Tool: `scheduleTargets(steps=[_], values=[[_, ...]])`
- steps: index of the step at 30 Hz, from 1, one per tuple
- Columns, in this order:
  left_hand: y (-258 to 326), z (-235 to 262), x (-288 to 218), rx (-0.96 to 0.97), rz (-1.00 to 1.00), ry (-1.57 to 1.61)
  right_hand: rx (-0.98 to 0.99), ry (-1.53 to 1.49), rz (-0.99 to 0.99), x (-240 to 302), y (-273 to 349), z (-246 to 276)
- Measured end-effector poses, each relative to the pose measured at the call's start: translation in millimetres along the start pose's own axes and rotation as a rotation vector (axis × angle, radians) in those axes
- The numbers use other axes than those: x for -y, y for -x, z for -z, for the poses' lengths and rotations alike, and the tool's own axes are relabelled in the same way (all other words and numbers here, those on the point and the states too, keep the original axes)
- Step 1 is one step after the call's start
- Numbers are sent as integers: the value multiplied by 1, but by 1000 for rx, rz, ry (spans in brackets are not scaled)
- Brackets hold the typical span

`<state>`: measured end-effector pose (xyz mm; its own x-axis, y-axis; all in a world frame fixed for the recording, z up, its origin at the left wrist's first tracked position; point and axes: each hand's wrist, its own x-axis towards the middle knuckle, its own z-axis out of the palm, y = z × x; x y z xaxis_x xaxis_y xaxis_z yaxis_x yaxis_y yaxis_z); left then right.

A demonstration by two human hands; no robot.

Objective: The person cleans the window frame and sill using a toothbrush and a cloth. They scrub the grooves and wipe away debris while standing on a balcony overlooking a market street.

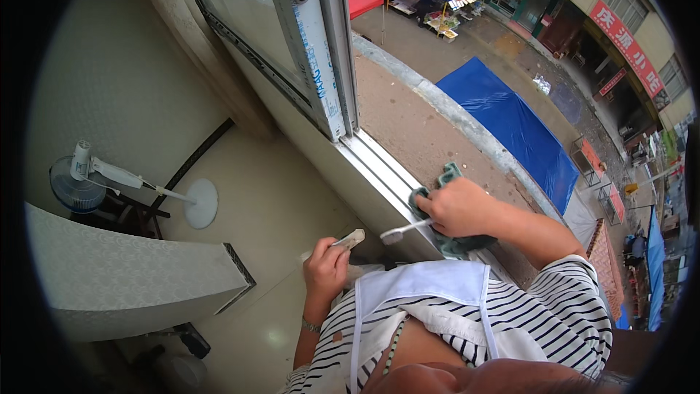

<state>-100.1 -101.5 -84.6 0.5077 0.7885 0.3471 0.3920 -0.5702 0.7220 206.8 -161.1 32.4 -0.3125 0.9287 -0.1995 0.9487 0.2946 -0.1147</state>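
Note:
My right hand (465, 208) is closed on a dark green cloth (450, 174), which hangs bunched over the outer side of the window sill. Out of the same hand sticks a slim white toothbrush-like brush (397, 234), its head pointing left over the inner edge. Right below the hand runs the pale metal track (383, 168) of a sliding window. My left hand (326, 270) is on the room side, lower than the track, with its fingers wrapped round a flat off-white stick-shaped thing (351, 239). What kind of thing that is does not show.
A window sash (313, 51) with a round knob stands at the track's far end. Outside lie a ledge (397, 113), a blue tarp (510, 131) and a street far below. Indoors are a white fan (109, 175) and a patterned pale partition (138, 270) at left.

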Motion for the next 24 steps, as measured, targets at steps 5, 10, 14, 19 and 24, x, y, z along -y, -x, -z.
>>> scheduleTargets(steps=[5,10,14,19,24], values=[[7,-7,0,4,-56,3,-66,-191,-8,-28,4,6],[5,-11,-13,11,-72,19,-179,-147,-198,-51,-91,5],[18,-12,-8,-2,-55,-9,-138,-63,-134,-45,-113,14],[26,-14,2,29,-40,-13,-89,107,-11,-40,-94,10],[18,-7,-4,-17,-34,-1,45,62,-39,-20,-16,14]])
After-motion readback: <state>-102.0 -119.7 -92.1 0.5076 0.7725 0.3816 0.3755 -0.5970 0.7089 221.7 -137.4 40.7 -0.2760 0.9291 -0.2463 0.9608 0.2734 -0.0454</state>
